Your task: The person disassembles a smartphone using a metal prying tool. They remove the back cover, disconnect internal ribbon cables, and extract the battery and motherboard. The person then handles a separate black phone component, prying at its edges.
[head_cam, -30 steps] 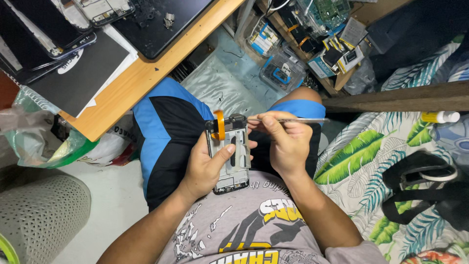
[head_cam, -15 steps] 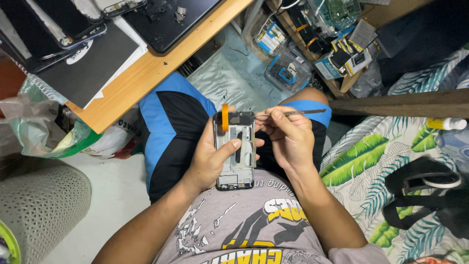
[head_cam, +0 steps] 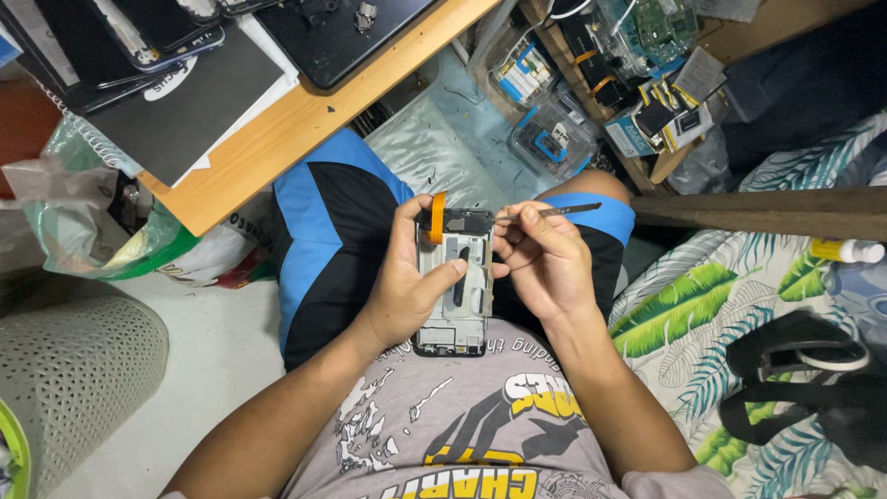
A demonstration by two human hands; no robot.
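Note:
My left hand (head_cam: pixel 409 282) grips an opened phone frame (head_cam: pixel 455 288) over my lap, thumb across its middle. An orange strip (head_cam: pixel 436 218) stands at the frame's top left corner, by my fingertips. My right hand (head_cam: pixel 542 263) holds thin metal tweezers (head_cam: pixel 552 212) whose handle end points right, while the tips lie at the frame's top right edge. Both hands touch the frame from either side.
A wooden desk (head_cam: pixel 305 115) at top left carries dark tablets and phones. Clear plastic boxes (head_cam: pixel 552 140) and circuit parts fill shelves at top. A leaf-patterned sheet (head_cam: pixel 702 314) with a black bag (head_cam: pixel 813 370) lies right. A grey basket (head_cam: pixel 65 379) stands left.
The view has shifted slightly; my hands and the phone frame stay together, with the tweezers still at the frame's top edge.

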